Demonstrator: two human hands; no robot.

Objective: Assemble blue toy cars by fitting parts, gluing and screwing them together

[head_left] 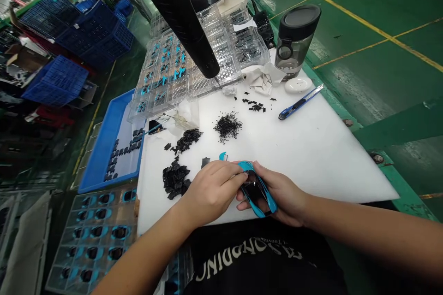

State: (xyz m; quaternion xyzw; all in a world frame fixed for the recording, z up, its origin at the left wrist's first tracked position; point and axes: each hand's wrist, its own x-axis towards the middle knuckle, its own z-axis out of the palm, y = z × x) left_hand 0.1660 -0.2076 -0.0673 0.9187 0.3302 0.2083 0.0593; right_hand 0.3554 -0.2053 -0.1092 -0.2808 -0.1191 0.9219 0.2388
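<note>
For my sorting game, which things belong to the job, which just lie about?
Probably the job's:
- blue plastic car-shaped body
- small black pieces, piled
- black cylindrical tool

Probably just lying about:
- clear bottle with black lid
- white oval object

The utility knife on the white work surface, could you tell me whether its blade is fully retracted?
No, the blue utility knife has its silver blade sticking out of the handle.

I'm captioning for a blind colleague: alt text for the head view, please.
A person's right hand cradles a blue-and-black toy car body while the left hand touches it, over a white work surface. Beyond lie piles of tiny black parts, a blue utility knife and clear compartment trays.
</note>
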